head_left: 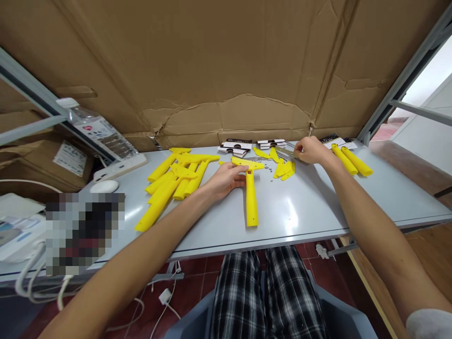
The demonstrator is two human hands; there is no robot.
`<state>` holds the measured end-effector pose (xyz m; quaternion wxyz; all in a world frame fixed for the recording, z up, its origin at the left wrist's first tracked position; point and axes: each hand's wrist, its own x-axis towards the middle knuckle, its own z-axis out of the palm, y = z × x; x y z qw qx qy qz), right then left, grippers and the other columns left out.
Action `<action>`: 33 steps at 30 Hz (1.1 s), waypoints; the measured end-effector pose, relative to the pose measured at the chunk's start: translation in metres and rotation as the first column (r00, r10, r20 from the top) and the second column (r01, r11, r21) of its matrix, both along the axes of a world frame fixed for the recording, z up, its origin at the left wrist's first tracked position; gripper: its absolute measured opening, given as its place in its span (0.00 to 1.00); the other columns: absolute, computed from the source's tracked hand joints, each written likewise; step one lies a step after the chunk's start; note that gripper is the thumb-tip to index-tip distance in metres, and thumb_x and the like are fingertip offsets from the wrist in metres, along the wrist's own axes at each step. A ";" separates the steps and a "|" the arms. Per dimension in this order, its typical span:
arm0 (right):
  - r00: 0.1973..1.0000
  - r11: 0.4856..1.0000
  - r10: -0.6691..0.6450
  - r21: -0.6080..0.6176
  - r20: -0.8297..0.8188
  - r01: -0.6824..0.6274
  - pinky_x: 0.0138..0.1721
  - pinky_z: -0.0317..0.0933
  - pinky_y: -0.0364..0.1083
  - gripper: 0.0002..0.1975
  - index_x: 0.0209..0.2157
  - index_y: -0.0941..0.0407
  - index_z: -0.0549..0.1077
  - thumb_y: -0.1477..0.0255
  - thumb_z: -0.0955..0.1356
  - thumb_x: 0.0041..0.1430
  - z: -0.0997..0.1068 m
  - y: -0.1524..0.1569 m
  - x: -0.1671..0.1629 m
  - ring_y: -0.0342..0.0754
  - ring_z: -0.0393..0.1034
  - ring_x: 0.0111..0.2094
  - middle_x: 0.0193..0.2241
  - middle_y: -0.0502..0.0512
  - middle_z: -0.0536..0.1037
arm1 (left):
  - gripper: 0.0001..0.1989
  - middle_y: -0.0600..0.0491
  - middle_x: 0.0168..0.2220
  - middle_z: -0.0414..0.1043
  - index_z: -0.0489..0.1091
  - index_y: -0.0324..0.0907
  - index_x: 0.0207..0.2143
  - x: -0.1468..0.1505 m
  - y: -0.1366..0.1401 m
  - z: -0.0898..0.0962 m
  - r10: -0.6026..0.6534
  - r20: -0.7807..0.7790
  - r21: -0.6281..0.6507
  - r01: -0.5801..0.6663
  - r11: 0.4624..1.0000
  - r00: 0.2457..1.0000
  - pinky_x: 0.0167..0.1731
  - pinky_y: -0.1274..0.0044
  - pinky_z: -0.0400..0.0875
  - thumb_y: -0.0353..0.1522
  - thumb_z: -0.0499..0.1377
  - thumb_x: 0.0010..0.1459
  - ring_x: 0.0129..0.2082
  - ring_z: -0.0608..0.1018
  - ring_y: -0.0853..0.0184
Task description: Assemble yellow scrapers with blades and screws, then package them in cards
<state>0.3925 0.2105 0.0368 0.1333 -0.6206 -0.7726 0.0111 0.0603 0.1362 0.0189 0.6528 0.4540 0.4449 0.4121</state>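
Observation:
My left hand (229, 180) is closed on the head of a yellow plastic scraper (251, 197), whose handle points toward me on the table. At the far side, my right hand (312, 150) pinches a thin flat metal strip (287, 152); its far end lies over small yellow plastic pieces (273, 154). More flat yellow pieces (285, 170) lie in a little heap nearer me. Between the hands, several tiny metal screws or nuts (270, 168) are scattered. Left of my left hand, several similar yellow scrapers (165, 188) are piled up.
Two yellow tubular handles (357, 161) lie at the right. Folded black-and-white cards (236, 147) stand along the cardboard backing (226, 61). At the left are a water bottle (102, 132), a power strip (122, 167), a white mouse-like object (104, 186) and cables (26, 278).

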 end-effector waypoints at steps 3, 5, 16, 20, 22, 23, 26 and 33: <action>0.993 0.998 0.028 0.066 -0.112 -0.021 0.43 0.64 0.48 0.10 0.37 0.58 0.83 0.70 0.69 0.61 0.008 -0.005 -0.005 0.51 0.73 0.36 0.34 0.60 0.83 | 0.08 0.44 0.42 0.82 0.77 0.37 0.39 -0.001 0.001 -0.001 -0.015 0.004 0.004 0.015 1.000 1.000 0.33 0.74 0.79 0.30 0.70 0.59 0.35 0.84 0.63; 0.971 0.996 0.085 0.056 -0.224 -0.075 0.41 0.63 0.46 0.12 0.37 0.58 0.82 0.68 0.67 0.63 0.013 -0.011 -0.013 0.48 0.72 0.34 0.33 0.58 0.82 | 0.07 0.44 0.40 0.82 0.78 0.37 0.39 -0.001 0.000 -0.001 -0.026 -0.001 0.010 0.026 1.000 1.000 0.32 0.75 0.78 0.31 0.70 0.59 0.34 0.84 0.64; 0.721 0.886 0.327 -0.067 -0.610 -0.459 0.35 0.62 0.43 0.17 0.36 0.58 0.78 0.56 0.70 0.62 -0.001 -0.039 -0.075 0.43 0.67 0.31 0.31 0.53 0.78 | 0.17 0.45 0.37 0.82 0.79 0.36 0.41 -0.002 -0.003 -0.002 -0.106 -0.015 0.051 0.107 0.993 0.994 0.34 0.74 0.77 0.35 0.76 0.52 0.31 0.82 0.65; 0.690 0.872 0.330 -0.071 -0.644 -0.484 0.36 0.63 0.43 0.17 0.38 0.58 0.79 0.57 0.70 0.63 -0.007 -0.043 -0.085 0.42 0.68 0.32 0.32 0.53 0.79 | 0.20 0.45 0.38 0.82 0.79 0.36 0.40 -0.002 -0.003 -0.003 -0.118 -0.019 0.067 0.119 0.991 0.993 0.35 0.73 0.78 0.37 0.78 0.49 0.33 0.82 0.65; 0.686 0.875 0.330 -0.062 -0.648 -0.479 0.36 0.62 0.43 0.17 0.37 0.58 0.79 0.58 0.70 0.63 -0.007 -0.045 -0.087 0.41 0.67 0.31 0.31 0.52 0.78 | 0.21 0.45 0.38 0.82 0.80 0.36 0.39 -0.002 -0.003 -0.003 -0.121 -0.017 0.077 0.122 0.990 0.993 0.36 0.73 0.78 0.38 0.79 0.47 0.33 0.82 0.65; 0.685 0.877 0.331 -0.056 -0.649 -0.477 0.35 0.62 0.43 0.17 0.37 0.58 0.79 0.58 0.70 0.63 -0.007 -0.045 -0.087 0.41 0.66 0.31 0.30 0.52 0.77 | 0.22 0.46 0.38 0.82 0.80 0.36 0.39 -0.002 -0.004 -0.003 -0.120 -0.016 0.083 0.121 0.989 0.993 0.36 0.73 0.77 0.38 0.79 0.46 0.34 0.82 0.65; 0.680 0.880 0.331 -0.047 -0.655 -0.473 0.34 0.61 0.43 0.18 0.37 0.59 0.79 0.57 0.70 0.63 -0.006 -0.045 -0.086 0.40 0.65 0.29 0.29 0.52 0.76 | 0.23 0.46 0.38 0.81 0.81 0.36 0.39 -0.001 -0.004 -0.002 -0.115 -0.018 0.093 0.117 0.989 0.993 0.36 0.74 0.76 0.39 0.80 0.44 0.36 0.81 0.65; 0.638 0.889 0.290 -0.046 -0.713 -0.455 0.30 0.63 0.42 0.17 0.35 0.58 0.75 0.57 0.71 0.65 -0.006 -0.044 -0.088 0.40 0.67 0.27 0.28 0.52 0.76 | 0.23 0.45 0.41 0.82 0.82 0.36 0.39 -0.001 -0.003 -0.004 -0.114 -0.033 0.082 0.117 0.990 0.993 0.39 0.73 0.76 0.40 0.80 0.44 0.38 0.81 0.64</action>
